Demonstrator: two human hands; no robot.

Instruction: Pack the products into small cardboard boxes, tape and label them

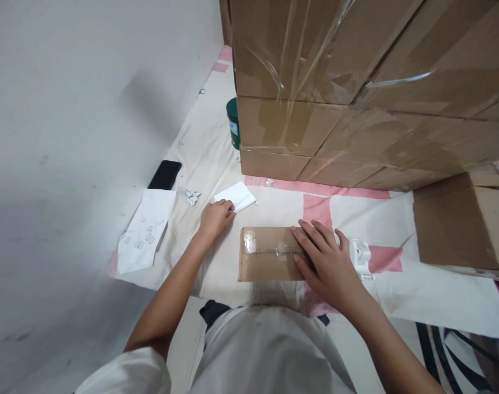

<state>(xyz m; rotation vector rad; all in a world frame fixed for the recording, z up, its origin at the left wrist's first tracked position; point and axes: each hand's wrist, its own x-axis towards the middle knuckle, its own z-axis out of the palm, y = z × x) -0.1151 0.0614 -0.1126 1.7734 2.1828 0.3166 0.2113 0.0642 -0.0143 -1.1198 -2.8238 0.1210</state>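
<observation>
A small brown cardboard box (269, 268) with clear tape on its top lies flat near the front edge of the cloth. My right hand (323, 257) rests on the box's right part, fingers stretched and spread. To the left, my left hand (217, 219) is closed at the near corner of a folded white paper (240, 196), its fingers curled and pinching the edge. Just past my right hand sits a white plastic item (361, 254), partly hidden by that hand; its kind I cannot make out.
Taped cardboard boxes (286, 126) stand stacked behind, beside a green tub (233, 123). An open box (454, 224) is at right. A black phone (165, 175), a marked paper sheet (144, 235) and crumpled scraps (190, 196) lie along the left, near the wall (68, 164).
</observation>
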